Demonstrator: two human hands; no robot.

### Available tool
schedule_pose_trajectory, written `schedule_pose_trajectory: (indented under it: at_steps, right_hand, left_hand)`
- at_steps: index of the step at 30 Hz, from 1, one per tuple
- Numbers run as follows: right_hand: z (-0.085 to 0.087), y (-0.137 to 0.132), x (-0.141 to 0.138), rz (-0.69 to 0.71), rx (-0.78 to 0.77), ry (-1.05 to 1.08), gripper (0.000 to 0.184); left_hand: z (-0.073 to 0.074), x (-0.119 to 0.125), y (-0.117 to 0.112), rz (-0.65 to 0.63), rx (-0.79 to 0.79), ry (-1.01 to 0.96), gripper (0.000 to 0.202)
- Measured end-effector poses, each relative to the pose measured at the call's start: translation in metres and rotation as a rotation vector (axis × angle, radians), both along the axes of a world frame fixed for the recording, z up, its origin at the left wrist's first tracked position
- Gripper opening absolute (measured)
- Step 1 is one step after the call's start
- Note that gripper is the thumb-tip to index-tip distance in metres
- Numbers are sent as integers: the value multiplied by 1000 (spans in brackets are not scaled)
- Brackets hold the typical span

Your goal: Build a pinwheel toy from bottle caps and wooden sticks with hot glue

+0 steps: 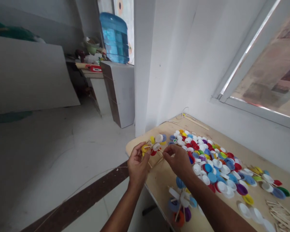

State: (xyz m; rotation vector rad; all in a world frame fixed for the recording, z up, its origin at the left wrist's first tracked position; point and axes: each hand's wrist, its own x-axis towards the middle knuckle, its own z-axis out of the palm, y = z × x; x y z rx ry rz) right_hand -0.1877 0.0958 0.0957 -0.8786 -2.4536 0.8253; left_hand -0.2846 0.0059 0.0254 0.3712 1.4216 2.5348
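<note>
My left hand is closed round a cluster of plastic bottle caps joined with thin wooden sticks, in yellow, white, blue and red. It is held up over the table's left corner. My right hand is closed in a pinch at the cluster's right side, its fingertips on a thin wooden stick; the fingers partly hide the grip. Below my right forearm, a second cap-and-stick cluster rests on the table. To the right of my right hand lies a wide heap of loose bottle caps in many colours.
The wooden table meets a white wall under a window. More cap-and-stick pieces and a pile of loose sticks lie at right. Long sticks lie at the back. A water dispenser stands beyond the wall edge.
</note>
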Motion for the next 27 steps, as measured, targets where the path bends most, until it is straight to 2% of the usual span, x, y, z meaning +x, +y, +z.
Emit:
schedule_pose_trajectory:
  at_steps: [16, 23, 27]
  right_hand:
    - [-1, 0, -3, -22, -28, -67, 9]
    - [-3, 2, -5, -10, -42, -81, 9]
    - [-4, 3, -5, -3, -49, -84, 9]
  left_hand:
    - [-1, -1, -2, -10, -11, -12, 51]
    - [-6, -4, -3, -16, -66, 14, 53]
    - [-7, -9, -8, 28, -126, 48, 47]
